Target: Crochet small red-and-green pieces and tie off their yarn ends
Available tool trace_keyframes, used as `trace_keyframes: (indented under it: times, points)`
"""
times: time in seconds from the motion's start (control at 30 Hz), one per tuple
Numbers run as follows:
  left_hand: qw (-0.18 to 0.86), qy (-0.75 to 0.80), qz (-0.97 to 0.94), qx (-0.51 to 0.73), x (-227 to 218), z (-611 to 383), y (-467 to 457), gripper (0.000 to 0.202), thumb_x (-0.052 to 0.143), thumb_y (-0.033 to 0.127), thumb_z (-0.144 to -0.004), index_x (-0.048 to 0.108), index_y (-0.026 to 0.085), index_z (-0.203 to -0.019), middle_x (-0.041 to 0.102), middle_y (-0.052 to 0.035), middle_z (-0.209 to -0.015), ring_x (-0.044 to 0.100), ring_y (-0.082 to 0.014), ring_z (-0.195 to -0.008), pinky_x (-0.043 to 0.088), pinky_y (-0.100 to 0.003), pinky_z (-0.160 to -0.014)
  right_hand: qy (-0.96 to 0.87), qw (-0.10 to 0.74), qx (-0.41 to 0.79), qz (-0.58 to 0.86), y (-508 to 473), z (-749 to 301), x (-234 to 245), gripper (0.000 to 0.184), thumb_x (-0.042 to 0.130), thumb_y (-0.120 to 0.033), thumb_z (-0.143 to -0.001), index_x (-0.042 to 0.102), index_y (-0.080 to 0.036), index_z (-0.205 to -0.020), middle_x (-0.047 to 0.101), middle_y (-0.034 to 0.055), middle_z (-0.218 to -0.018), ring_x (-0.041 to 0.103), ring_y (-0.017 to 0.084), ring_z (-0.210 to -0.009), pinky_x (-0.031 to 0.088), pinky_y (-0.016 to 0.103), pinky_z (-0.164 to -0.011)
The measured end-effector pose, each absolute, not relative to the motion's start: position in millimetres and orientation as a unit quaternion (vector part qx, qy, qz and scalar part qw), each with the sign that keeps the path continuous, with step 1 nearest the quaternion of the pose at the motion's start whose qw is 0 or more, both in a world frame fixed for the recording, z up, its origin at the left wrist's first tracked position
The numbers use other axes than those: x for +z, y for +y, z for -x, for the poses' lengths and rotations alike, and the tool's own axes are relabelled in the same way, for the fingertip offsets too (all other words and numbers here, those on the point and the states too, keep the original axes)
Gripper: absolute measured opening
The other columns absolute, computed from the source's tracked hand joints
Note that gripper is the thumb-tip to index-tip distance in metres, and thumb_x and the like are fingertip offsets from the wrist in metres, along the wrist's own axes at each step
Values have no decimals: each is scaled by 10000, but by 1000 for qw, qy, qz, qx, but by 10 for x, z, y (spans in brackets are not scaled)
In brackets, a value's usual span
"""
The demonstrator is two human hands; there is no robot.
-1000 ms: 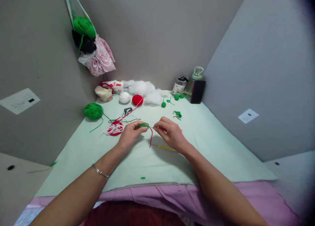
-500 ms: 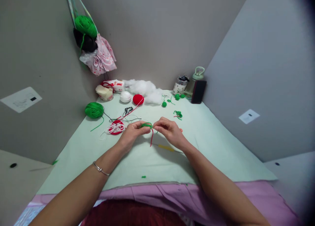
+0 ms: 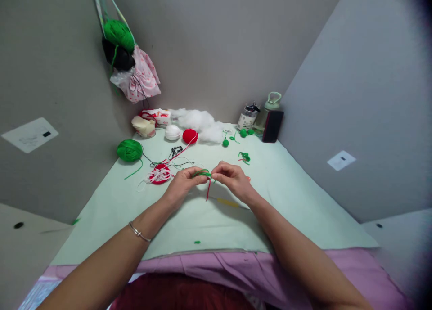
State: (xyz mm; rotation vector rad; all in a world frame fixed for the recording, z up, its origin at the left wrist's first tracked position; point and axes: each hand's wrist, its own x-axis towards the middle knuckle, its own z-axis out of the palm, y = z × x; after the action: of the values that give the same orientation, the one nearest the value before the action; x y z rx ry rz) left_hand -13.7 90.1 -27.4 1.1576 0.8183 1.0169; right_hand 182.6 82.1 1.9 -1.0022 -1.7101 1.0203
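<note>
Above the middle of the table, my left hand [image 3: 185, 183] is closed on a small green yarn piece [image 3: 202, 173], thumb against fingers. From it hangs a short red yarn tail [image 3: 208, 190]. My right hand [image 3: 231, 178] pinches at the right end of the green piece, its fingertips nearly meeting the left ones; what exactly lies between them is too small to make out. On the table below lies a crochet hook [image 3: 228, 203] with a yellow handle. Left of my left hand is a red disc wound with white yarn [image 3: 159, 174].
A green yarn ball [image 3: 129, 150] sits at the left, with black cord [image 3: 176, 152] near it. Behind are a white ball [image 3: 172, 132], a red ball [image 3: 190, 137] and white stuffing [image 3: 195, 121]. A phone [image 3: 272, 126] leans by a bottle [image 3: 272, 101]; green scraps [image 3: 245, 157] lie right.
The green piece now reaches slightly further right, toward my right fingertips. Both hands have shifted only a little, and the view has moved very slightly.
</note>
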Motion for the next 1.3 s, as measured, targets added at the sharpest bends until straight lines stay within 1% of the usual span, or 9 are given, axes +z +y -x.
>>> trace_keyframes:
  times: [0.13,0.27,0.4,0.57,0.73,0.93,1.03,1.17,1.3]
  points:
    - [620,366,-514,466,-280,120,891,218,836,327,-717,756,196,-872,738,-26,-903,634,-181,-860,444,-307,-858,-681,448,395,425,840,-1820,4,192,741,-378,-821,740,-198,-752,591,3,-736,501,140,-679,374,296,-655]
    - [596,373,-527,477,-274,122,883,217,827,344,-725,731,199,-854,722,-15,-885,621,-178,-851,438,-296,-824,-666,428,423,440,866,-1829,-35,146,721,-341,-821,717,-195,-817,608,-11,-691,502,124,-597,393,279,-596]
    - [563,381,-556,478,-301,149,906,203,792,365,-766,713,191,-835,696,-9,-848,602,-172,-825,424,-287,-797,-664,417,434,445,862,-1793,-120,87,678,-267,-830,689,-204,-890,632,-21,-702,564,127,-600,444,277,-615]
    - [574,406,-562,437,-381,157,945,242,784,377,-759,733,182,-892,707,-16,-858,604,-173,-806,420,-289,-781,-680,413,420,436,822,-1744,-156,33,641,-217,-847,659,-204,-872,618,-30,-706,557,119,-601,455,272,-627]
    - [592,406,-568,402,-382,121,916,253,776,374,-744,751,179,-902,716,-16,-862,612,-181,-807,424,-289,-778,-725,410,331,444,809,-1785,-83,116,611,-260,-913,718,-216,-905,659,21,-846,587,140,-703,450,287,-675]
    - [595,401,-602,351,-422,100,905,291,765,424,-745,732,162,-867,673,1,-780,573,-170,-739,398,-278,-713,-781,342,285,438,795,-1783,-57,113,619,-194,-896,710,-196,-831,638,20,-833,548,134,-716,409,279,-691]
    - [597,389,-613,342,-438,93,912,312,767,434,-747,713,156,-879,656,5,-783,560,-161,-742,393,-276,-714,-763,357,322,433,807,-1770,-60,115,609,-215,-888,689,-176,-814,632,16,-815,526,131,-722,394,270,-680]
    - [606,386,-611,331,-397,88,900,336,751,461,-779,704,155,-910,648,4,-785,553,-151,-736,389,-273,-712,-683,406,426,432,844,-1785,-53,175,652,-331,-855,651,-167,-794,577,-17,-698,460,111,-628,364,257,-606]
    - [641,365,-584,338,-383,88,892,330,773,442,-763,722,153,-913,695,-24,-840,597,-167,-793,423,-286,-778,-670,363,493,419,867,-1838,-31,231,669,-390,-842,652,-162,-814,572,-21,-663,475,108,-596,381,257,-593]
